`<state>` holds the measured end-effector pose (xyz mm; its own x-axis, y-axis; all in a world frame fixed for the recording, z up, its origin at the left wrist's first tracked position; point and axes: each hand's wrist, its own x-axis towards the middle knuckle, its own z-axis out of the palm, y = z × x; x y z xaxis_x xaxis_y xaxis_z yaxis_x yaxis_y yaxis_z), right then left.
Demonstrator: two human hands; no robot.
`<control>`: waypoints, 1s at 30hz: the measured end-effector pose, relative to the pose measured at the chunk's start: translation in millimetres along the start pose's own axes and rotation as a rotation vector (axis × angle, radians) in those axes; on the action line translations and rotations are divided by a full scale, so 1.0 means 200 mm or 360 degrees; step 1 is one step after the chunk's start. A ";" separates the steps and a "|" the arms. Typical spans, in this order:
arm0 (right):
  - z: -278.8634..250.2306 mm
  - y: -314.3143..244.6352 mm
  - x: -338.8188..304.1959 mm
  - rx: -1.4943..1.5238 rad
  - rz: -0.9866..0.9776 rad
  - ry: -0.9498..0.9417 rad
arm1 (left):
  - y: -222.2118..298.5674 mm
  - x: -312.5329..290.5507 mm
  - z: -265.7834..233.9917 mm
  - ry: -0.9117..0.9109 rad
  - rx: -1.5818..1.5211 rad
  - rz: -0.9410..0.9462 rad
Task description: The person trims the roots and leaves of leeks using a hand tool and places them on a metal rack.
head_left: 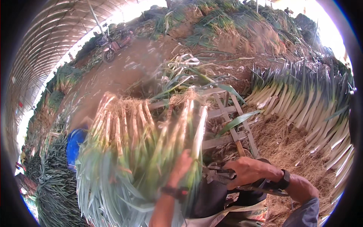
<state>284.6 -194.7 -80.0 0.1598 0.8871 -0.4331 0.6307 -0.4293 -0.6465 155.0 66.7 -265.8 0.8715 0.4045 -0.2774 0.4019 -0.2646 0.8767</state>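
Note:
A thick layer of leeks (pixel 132 130) lies in front of me on the left, roots up and green leaves hanging toward me. My left hand (pixel 180 166), smeared by motion, is over the stalks at the right end of this layer, close to a paler leek (pixel 199 132). Its fingers are too blurred to show a grip. To the right of it my right hand (pixel 247 170) has curled fingers, closed around something narrow and dark that I cannot make out. Dark bands circle both wrists.
A wooden slatted frame (pixel 223 113) stands beyond my hands. Cleaned leeks (pixel 302 90) lie in a long row at right, beside a heap of trimmed roots (pixel 281 147). A blue container (pixel 76 145) is at left. A scooter (pixel 111 47) and leek piles (pixel 227 26) are farther back.

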 end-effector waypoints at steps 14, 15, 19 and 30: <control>0.06 0.14 0.23 -0.0151 0.0114 0.0510 | -0.19 0.06 0.10 0.0233 0.0425 0.0048; 0.07 0.18 0.25 -0.0193 0.0088 0.0599 | -0.15 0.06 0.10 0.0224 0.0425 0.0061; 0.02 0.24 0.34 -0.0226 0.0197 0.0744 | -0.11 0.07 0.12 0.0125 0.0467 0.0206; -0.11 0.26 0.50 -0.0196 0.0369 0.0788 | -0.06 0.05 0.22 0.0086 0.1236 0.0332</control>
<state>349.9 -125.5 -144.1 0.6238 0.7583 -0.1894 0.6159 -0.6262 -0.4781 172.4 35.4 -296.1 0.9434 0.3159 -0.1013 0.3302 -0.8645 0.3789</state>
